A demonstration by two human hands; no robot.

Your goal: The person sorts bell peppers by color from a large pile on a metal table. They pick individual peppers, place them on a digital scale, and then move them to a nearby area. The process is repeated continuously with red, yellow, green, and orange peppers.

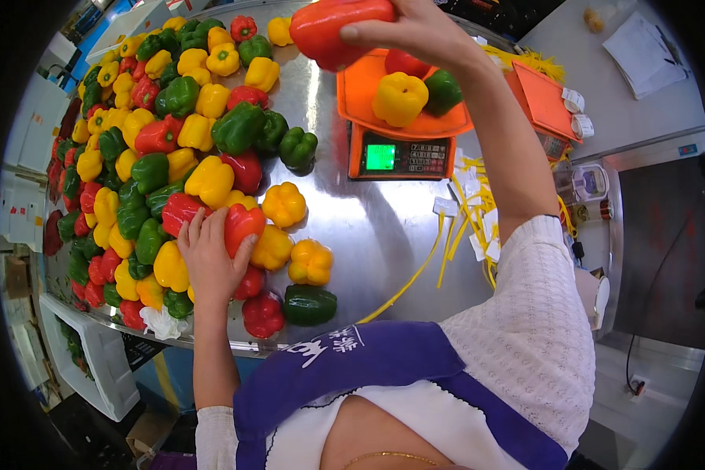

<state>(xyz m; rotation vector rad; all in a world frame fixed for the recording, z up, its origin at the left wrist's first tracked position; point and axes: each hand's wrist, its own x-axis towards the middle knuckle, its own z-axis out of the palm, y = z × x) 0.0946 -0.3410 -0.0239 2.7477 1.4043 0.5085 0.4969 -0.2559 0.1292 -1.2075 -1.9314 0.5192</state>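
At the top of the view, my right hand [415,35] is closed round a large red bell pepper [333,31], held up over the back left of the orange scale pan [356,98]. In the pan lie a yellow bell pepper [400,99], a green bell pepper [444,92] and another red one [406,63], partly hidden. Over the near side of the pepper pile, my left hand [210,262] has a smaller red bell pepper [244,225] between its thumb and fingers. Its fingertips also reach a second red bell pepper [182,211].
A heap of red, yellow and green peppers [145,172] covers the left of the metal table [368,243]. The scale's lit display [381,157] faces me. Yellow tie strips with white tags [456,227] lie to its right. A white foam box [94,356] stands lower left.
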